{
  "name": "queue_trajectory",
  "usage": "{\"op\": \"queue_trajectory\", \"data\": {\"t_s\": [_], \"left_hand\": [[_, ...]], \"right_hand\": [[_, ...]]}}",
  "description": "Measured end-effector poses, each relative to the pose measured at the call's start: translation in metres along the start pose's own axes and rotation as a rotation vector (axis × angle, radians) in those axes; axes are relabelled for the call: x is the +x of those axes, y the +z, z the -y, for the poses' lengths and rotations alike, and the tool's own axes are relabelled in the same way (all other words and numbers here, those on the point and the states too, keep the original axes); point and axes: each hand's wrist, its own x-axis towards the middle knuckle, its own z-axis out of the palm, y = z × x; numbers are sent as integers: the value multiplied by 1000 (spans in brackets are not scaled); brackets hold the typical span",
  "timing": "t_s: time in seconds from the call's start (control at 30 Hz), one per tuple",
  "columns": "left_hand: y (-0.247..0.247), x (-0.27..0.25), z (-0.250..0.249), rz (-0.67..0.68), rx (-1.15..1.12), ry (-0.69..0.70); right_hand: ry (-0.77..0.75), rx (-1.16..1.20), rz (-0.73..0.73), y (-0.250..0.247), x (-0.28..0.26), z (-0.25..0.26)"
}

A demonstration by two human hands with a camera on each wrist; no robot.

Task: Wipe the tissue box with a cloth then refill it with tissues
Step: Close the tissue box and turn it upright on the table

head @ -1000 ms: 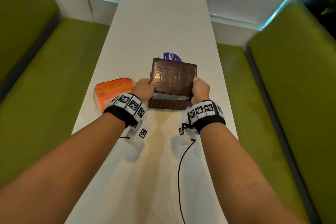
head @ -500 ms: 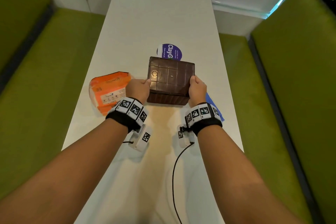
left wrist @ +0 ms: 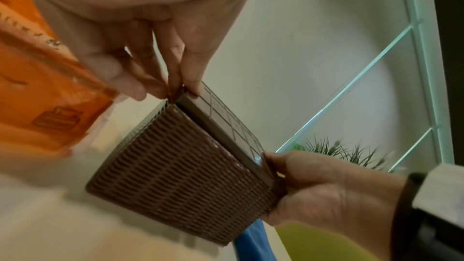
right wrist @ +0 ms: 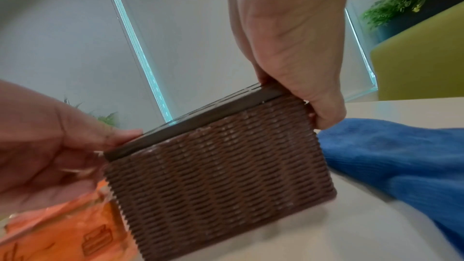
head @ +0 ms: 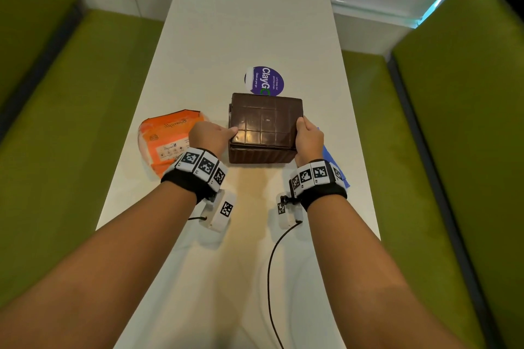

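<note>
A brown woven tissue box stands mid-table with its flat grid-patterned lid lying on top. My left hand pinches the lid's left edge. My right hand grips the lid's right edge, fingers curled over the box corner. In the left wrist view my left fingertips clamp the lid at its corner above the box. The right wrist view shows my right hand on the box. An orange tissue pack lies left of the box. A blue cloth lies under my right wrist.
A round purple sticker lies on the white table just behind the box. Green benches run along both long sides. A cable trails from my right wrist over the near table.
The lid stood tilted up at its near edge one second ago and now lies almost flat on the box. Both hands have stayed at its sides.
</note>
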Motion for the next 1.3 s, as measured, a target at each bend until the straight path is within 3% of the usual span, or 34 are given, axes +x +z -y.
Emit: {"op": "queue_trajectory", "data": {"t_s": [0.17, 0.37, 0.5, 0.6, 0.67, 0.73, 0.77, 0.83, 0.9, 1.0, 1.3], "left_hand": [[3, -5, 8, -55, -131, -52], [-1, -4, 22, -52, -250, -101], [-1, -5, 31, -51, -295, -114], [-3, -11, 19, -20, -187, -13], [-2, -13, 6, -48, -60, 137], [3, -16, -8, -112, 183, 400], [10, -16, -13, -98, 302, 525], [24, -9, -15, 9, 558, 648], [35, 1, -8, 81, 756, 652], [42, 10, 4, 109, 882, 667], [46, 20, 0, 24, 816, 668]], "right_hand": [[-66, -2, 25, 3, -7, -10], [-164, -174, -58, 14, -22, -24], [-96, -191, 32, 14, -22, -29], [-53, -284, 96, 9, -19, -19], [-101, -428, 53, 5, -17, -8], [-260, -612, -25, 4, -19, 4], [-358, -703, -24, 5, -20, 6], [-493, -871, 60, 11, -20, 7], [-538, -993, 146, 16, -17, 3], [-592, -1091, 150, 18, -15, -4], [-534, -1034, 237, 24, -1, -4]]}}
